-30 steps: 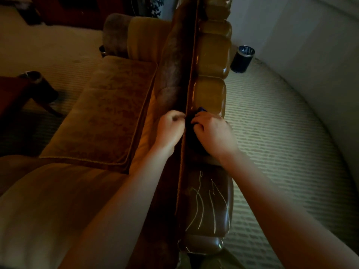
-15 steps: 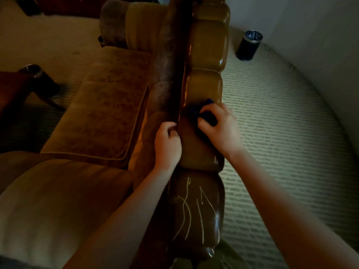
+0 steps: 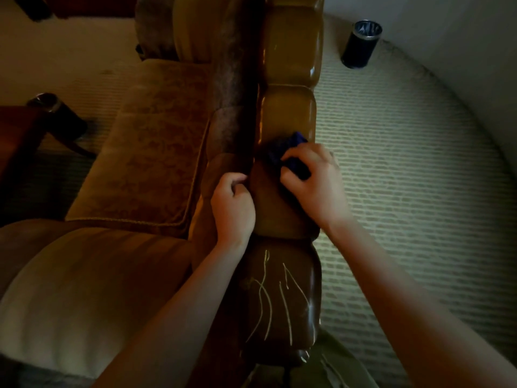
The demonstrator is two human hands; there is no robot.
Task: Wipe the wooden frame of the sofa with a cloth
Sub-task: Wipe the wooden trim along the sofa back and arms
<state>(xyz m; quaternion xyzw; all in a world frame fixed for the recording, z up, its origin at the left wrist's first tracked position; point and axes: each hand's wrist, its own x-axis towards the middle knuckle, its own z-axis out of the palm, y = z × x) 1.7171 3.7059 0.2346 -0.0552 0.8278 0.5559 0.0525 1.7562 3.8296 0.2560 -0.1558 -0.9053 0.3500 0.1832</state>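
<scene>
Head view: right hand (image 3: 313, 183) fingers bunch the blue cloth (image 3: 282, 152) on top of the sofa's wooden frame (image 3: 288, 107), left hand (image 3: 233, 205) curled at the upholstery seam; advise firm, overlapping strokes along each panel.

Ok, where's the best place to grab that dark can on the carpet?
Likely around the side wall of the can, coming in level from its open carpet side. It stands upright, a plain cylinder with an open top, and the wall is close behind it.
</scene>
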